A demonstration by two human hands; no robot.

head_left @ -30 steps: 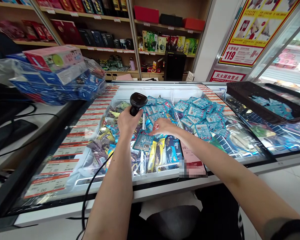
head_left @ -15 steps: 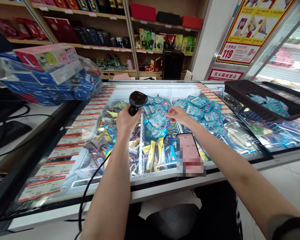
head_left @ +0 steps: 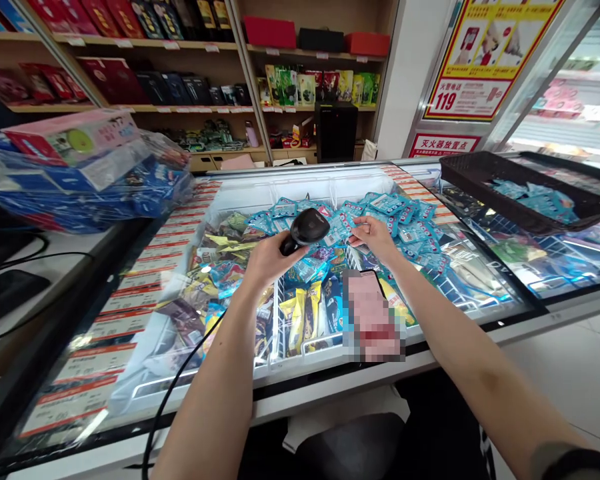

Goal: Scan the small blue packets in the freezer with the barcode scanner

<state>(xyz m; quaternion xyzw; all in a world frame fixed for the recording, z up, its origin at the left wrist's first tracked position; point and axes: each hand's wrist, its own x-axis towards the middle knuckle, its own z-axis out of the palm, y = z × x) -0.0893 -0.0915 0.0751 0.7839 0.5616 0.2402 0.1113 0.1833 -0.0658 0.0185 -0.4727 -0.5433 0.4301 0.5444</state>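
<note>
Left hand (head_left: 267,265) wrapped round one black, pistol-shaped plastic scanner (head_left: 311,227); right hand (head_left: 375,239) pinching one flat light-blue printed packet (head_left: 337,228), just right of scanner head, above the white-rimmed freezer (head_left: 340,389). Work judged under way, unfinished: like packets in left heap (head_left: 283,209) and right heap (head_left: 420,239), more in one dark-brown basket (head_left: 466,172); which are done, cannot tell. Heaped packets well over ten, overlapping, no exact count; one pink-screened phone (head_left: 373,307)
</note>
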